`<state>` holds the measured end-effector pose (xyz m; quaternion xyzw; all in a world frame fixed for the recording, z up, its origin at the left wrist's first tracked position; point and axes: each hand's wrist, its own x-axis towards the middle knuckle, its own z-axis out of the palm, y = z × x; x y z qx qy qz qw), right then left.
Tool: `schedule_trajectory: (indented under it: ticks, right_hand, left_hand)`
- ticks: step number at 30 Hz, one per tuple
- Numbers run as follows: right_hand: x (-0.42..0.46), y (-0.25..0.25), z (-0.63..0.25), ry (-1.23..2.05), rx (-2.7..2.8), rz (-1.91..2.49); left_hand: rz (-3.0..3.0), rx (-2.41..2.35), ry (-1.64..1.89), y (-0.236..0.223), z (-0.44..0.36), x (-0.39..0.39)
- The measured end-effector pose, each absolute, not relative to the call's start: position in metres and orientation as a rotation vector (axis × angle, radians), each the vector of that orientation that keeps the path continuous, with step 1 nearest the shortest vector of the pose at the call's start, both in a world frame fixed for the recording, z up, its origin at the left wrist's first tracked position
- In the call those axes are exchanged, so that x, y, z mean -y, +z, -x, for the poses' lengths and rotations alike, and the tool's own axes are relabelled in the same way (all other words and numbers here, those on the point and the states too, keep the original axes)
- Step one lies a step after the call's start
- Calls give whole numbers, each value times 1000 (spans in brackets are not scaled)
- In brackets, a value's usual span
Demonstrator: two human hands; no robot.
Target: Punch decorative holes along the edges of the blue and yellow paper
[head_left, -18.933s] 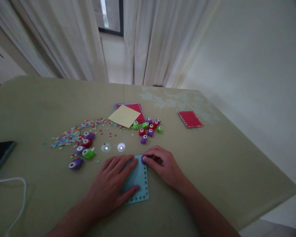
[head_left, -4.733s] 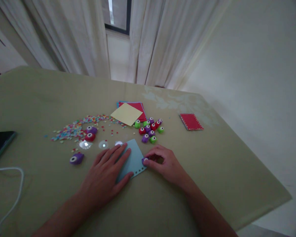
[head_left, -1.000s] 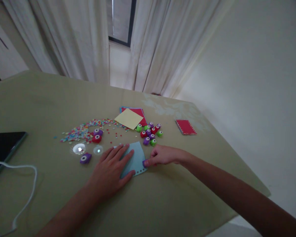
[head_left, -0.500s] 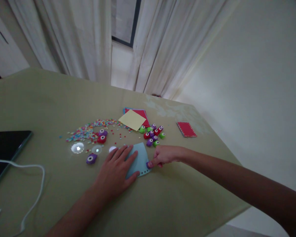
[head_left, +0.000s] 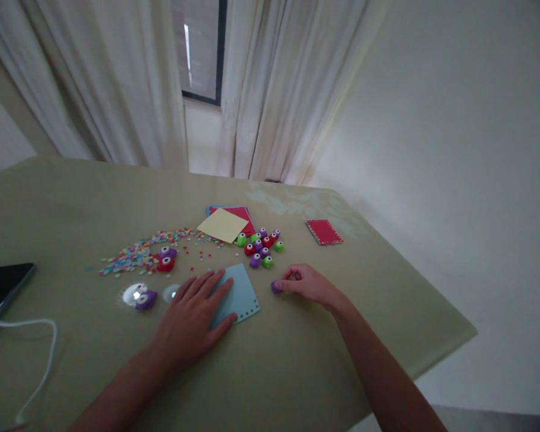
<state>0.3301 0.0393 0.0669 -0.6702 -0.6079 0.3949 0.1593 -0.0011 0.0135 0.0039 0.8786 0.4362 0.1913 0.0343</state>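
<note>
My left hand [head_left: 195,318] lies flat with fingers spread on a light blue paper card [head_left: 240,294]. A row of small holes runs along the card's near edge and up its right edge. Just right of the card, my right hand [head_left: 308,284] pinches a small purple hole punch [head_left: 276,287] between thumb and fingers, low over the table and apart from the card. Beyond the hands sits a cluster of purple, red and green hole punches with eye designs [head_left: 257,244]. To the left lies another purple punch [head_left: 146,299], beside a shiny clear disc [head_left: 132,294].
Behind the card lie a yellow card [head_left: 224,225] and red card [head_left: 246,214], overlapping. Another red card [head_left: 324,231] with a holed border is at right. Scattered paper dots [head_left: 135,257] spread at left, near a black phone [head_left: 4,282] and white cable [head_left: 54,342].
My right hand has drawn the purple punch off the card's near right corner, and it now sits apart from the card. The camera view has shifted; my left hand stays on the card.
</note>
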Motion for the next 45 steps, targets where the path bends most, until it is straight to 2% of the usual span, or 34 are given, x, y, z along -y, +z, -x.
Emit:
schedule_trajectory:
  ticks: [7, 13, 17, 23, 27, 30, 36, 39, 45]
  right_hand:
    - [-58, 59, -324, 717, 1589, 1902]
    - [-47, 40, -306, 659, 1554, 1644]
    - [-40, 47, -305, 679, 1436, 1531]
    - [-23, 55, -278, 965, 1395, 1407]
    - [-6, 56, -252, 1340, 1458, 1266]
    - [0, 55, -242, 1411, 1530, 1198]
    - [-13, 54, -272, 1383, 1537, 1312]
    - [-22, 56, -294, 1296, 1605, 1443]
    - [-25, 55, -301, 1153, 1700, 1582]
  left_hand:
    - [-2779, -1314, 541, 11, -6, -6]
    - [-2576, -1951, 670, 40, 27, -27]
    - [-2560, -2112, 525, 43, 55, -40]
    - [-2661, -1883, 592, 35, 47, -39]
    - [-2819, -1280, 940, 38, 13, -12]
    - [-2827, -962, 958, 35, -7, 7]
    - [-2763, -1166, 853, 16, -9, 1]
    - [-2806, -1180, 697, 7, -3, -6]
    - [-2709, -1294, 644, -1, -1, -4]
